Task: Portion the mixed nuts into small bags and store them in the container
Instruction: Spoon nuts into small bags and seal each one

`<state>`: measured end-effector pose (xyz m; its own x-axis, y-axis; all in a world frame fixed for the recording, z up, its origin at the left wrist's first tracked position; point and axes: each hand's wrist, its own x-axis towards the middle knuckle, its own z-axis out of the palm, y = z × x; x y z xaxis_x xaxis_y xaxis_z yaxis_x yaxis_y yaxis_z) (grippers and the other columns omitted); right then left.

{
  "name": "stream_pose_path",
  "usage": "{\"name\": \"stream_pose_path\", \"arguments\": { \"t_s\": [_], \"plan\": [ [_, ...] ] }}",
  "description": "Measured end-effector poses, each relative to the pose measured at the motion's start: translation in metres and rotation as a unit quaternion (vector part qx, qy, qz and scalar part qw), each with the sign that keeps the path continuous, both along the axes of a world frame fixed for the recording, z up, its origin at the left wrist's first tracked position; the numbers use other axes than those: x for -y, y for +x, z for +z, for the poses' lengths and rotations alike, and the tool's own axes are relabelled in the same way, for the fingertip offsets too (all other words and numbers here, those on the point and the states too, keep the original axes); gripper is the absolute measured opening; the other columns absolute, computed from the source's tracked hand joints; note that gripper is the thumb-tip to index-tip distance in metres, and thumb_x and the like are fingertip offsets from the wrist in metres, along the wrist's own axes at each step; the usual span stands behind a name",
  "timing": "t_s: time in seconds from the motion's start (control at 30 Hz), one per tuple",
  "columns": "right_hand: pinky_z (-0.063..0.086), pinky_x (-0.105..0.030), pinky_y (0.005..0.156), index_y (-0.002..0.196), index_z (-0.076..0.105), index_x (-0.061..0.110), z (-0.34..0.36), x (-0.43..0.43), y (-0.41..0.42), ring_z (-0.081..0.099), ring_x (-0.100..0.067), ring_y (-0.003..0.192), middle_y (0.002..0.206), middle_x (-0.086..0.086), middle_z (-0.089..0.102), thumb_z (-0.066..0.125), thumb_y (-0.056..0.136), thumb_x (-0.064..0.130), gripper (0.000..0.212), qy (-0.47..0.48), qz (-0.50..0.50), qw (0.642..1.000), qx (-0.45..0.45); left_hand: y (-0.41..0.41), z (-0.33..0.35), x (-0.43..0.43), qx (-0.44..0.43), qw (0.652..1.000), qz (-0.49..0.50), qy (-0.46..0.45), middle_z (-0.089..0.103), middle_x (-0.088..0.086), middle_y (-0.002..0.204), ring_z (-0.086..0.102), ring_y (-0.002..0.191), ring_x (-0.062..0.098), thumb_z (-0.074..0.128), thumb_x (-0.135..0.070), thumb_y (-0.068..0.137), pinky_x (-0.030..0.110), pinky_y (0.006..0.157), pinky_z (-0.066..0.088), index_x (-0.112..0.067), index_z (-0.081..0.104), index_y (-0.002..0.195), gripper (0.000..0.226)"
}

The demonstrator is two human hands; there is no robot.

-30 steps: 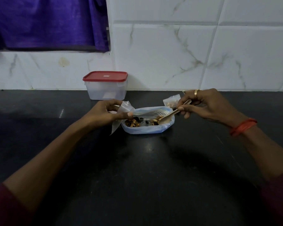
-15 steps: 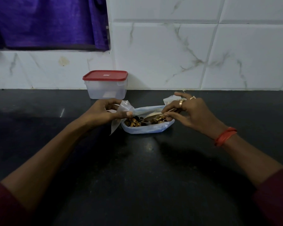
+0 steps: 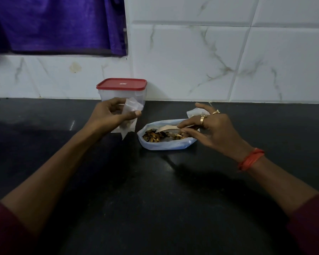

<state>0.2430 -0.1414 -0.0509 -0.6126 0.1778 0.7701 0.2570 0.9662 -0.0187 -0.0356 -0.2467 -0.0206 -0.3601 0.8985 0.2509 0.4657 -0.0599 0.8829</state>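
My left hand (image 3: 112, 115) holds a small clear bag (image 3: 132, 105) upright above the counter, left of the big bag; a few nuts show at its bottom. An open pale-blue bag of mixed nuts (image 3: 166, 144) lies on the black counter (image 3: 155, 199). A spoon (image 3: 166, 128) lies low across the nuts, and my right hand (image 3: 212, 129) pinches its handle between index finger and thumb, the other fingers spread. A clear container with a red lid (image 3: 122, 84) stands shut against the wall behind my left hand.
Another small clear bag (image 3: 192, 113) lies behind my right hand near the wall. White marble tiles (image 3: 210, 61) back the counter, and a purple cloth (image 3: 57, 24) hangs at the upper left.
My left hand has lifted the small bag up and to the left, away from the big bag. My right hand has come down and laid the spoon low into the nuts.
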Motion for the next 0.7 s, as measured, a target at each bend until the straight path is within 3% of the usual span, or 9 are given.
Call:
{"name": "stream_pose_path", "arguments": {
  "t_s": [0.1, 0.17, 0.37, 0.57, 0.7],
  "plan": [
    [0.036, -0.048, 0.116, 0.103, 0.077, 0.016, -0.001, 0.001, -0.002, 0.067, -0.002, 0.072, 0.093, 0.007, 0.077, 0.075, 0.088, 0.026, 0.018, -0.033, 0.044, 0.998, 0.02, -0.002, 0.001, 0.002, 0.035, 0.998, 0.024, 0.039, 0.068, 0.005, 0.12, 0.063, 0.112, 0.02, 0.08, -0.05, 0.055, 0.048, 0.097, 0.053, -0.017, 0.064, 0.126, 0.08],
    [0.033, -0.05, 0.117, 0.107, 0.076, 0.018, -0.003, 0.002, -0.004, 0.071, -0.007, 0.077, 0.097, 0.007, 0.077, 0.07, 0.09, 0.029, 0.022, -0.058, 0.056, 0.996, 0.038, -0.001, 0.001, 0.003, 0.039, 0.997, 0.026, 0.054, 0.067, 0.005, 0.121, 0.063, 0.114, 0.021, 0.079, -0.05, 0.056, 0.049, 0.099, 0.052, -0.015, 0.063, 0.126, 0.08],
    [0.021, -0.058, 0.121, 0.114, 0.075, 0.022, 0.001, -0.01, 0.005, 0.07, -0.005, 0.079, 0.094, 0.003, 0.078, 0.073, 0.088, 0.022, 0.026, -0.077, 0.034, 0.99, 0.115, -0.001, 0.0, 0.002, 0.049, 0.997, 0.015, 0.061, 0.068, 0.005, 0.121, 0.064, 0.114, 0.022, 0.078, -0.045, 0.061, 0.05, 0.101, 0.051, -0.014, 0.063, 0.127, 0.074],
    [0.013, -0.041, 0.126, 0.114, 0.074, 0.017, 0.004, -0.016, 0.015, 0.071, -0.009, 0.068, 0.082, -0.001, 0.077, 0.071, 0.09, 0.018, 0.024, -0.064, -0.01, 0.996, 0.055, 0.001, -0.001, 0.002, 0.038, 0.998, -0.015, 0.052, 0.067, 0.004, 0.125, 0.061, 0.117, 0.023, 0.076, -0.044, 0.064, 0.051, 0.102, 0.049, -0.016, 0.062, 0.127, 0.07],
    [0.019, -0.044, 0.124, 0.115, 0.075, 0.013, -0.011, -0.009, -0.003, 0.072, -0.009, 0.077, 0.085, -0.001, 0.078, 0.07, 0.091, 0.017, 0.025, -0.043, -0.031, 0.998, 0.039, 0.0, -0.002, -0.001, 0.038, 0.998, -0.04, 0.028, 0.067, 0.004, 0.123, 0.063, 0.115, 0.022, 0.076, -0.042, 0.063, 0.049, 0.1, 0.051, -0.019, 0.063, 0.124, 0.066]
  ]
}}
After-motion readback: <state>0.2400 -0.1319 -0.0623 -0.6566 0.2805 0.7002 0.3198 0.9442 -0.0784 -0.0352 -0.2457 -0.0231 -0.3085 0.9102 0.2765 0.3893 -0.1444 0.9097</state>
